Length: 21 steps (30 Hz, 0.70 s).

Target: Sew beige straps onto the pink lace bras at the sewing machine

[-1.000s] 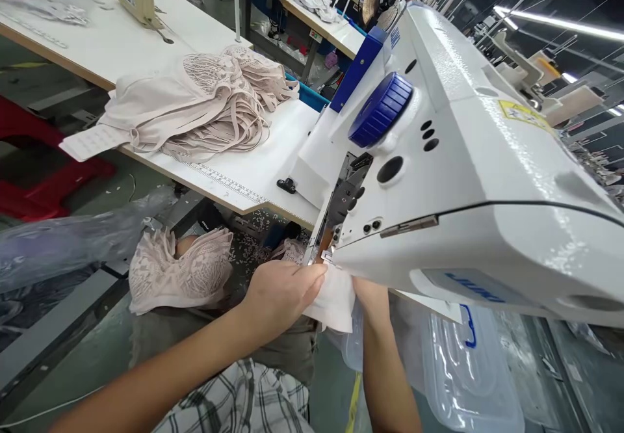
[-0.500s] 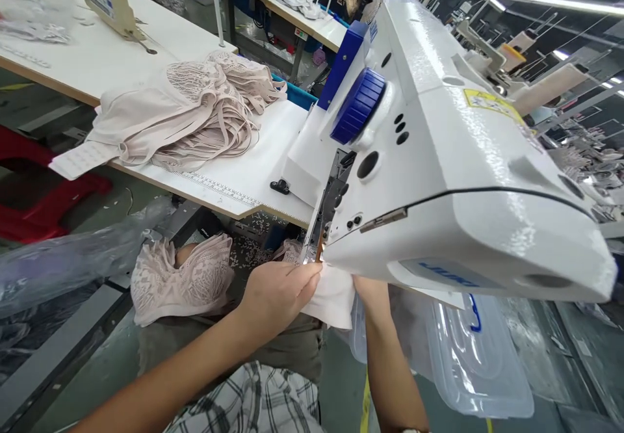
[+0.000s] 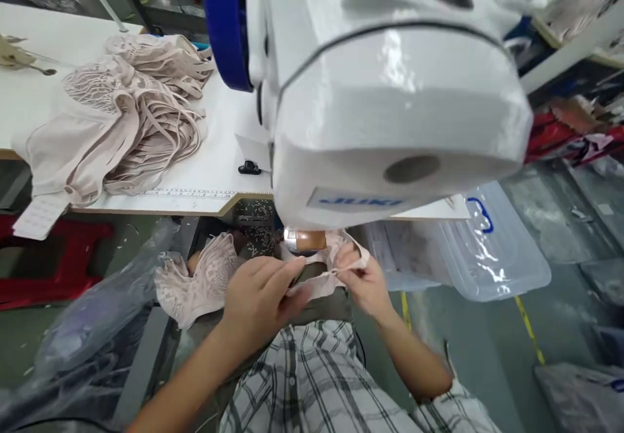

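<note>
My left hand [image 3: 260,296] and my right hand [image 3: 363,281] both pinch a pale pink fabric piece [image 3: 325,277] just below the head of a white sewing machine [image 3: 380,95]. The fingers of each hand are closed on the fabric's edges. The machine's head hides the needle area. A lacy pink garment [image 3: 197,277] lies to the left of my left hand, over my lap.
A pile of pink garments with straps [image 3: 117,118] lies on the white table [image 3: 205,173] at the left. A clear plastic box [image 3: 468,251] stands at the right below the table. A red stool [image 3: 58,264] and plastic bags [image 3: 97,329] are on the floor at the left.
The view has swung round to face the machine's front end. My hands have drawn the fabric back from under the machine towards me, and my right hand has come into full view.
</note>
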### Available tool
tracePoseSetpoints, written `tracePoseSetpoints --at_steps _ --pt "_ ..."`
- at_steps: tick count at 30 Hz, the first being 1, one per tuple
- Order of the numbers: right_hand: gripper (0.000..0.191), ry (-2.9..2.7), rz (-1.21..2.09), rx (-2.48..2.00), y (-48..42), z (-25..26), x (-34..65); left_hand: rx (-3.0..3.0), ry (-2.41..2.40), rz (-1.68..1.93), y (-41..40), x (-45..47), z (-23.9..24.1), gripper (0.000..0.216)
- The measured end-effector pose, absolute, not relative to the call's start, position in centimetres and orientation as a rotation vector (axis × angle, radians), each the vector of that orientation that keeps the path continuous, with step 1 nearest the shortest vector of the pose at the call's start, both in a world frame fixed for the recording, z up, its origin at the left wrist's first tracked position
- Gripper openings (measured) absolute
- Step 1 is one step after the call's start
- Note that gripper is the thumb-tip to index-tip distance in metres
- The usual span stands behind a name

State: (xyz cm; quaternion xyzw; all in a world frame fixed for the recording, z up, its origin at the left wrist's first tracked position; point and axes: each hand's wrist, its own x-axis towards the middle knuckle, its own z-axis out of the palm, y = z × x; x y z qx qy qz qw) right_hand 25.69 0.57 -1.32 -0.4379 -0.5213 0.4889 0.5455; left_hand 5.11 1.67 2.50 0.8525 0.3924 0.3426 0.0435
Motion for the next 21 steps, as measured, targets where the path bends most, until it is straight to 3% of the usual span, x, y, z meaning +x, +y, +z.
tracePoseSetpoints --at_steps 2,6,9,21 --pt "0.014 -1.569 0.936 -0.975 -1.1 -0.9 26.0 2.590 1.152 0.955 0.7 5.8 2.1 0.037" --pt "0.017 -1.974 0.593 -0.805 -2.7 -0.2 25.8 2.700 0.947 0.805 0.0 6.6 0.5 0.019" --pt "0.014 -2.020 0.433 -0.736 -3.1 0.0 25.6 2.767 0.938 0.876 0.2 6.3 -0.1 0.020" --pt "0.009 -1.985 0.522 -0.761 -3.6 0.2 26.3 2.705 0.956 0.888 -0.2 5.9 0.1 0.025"
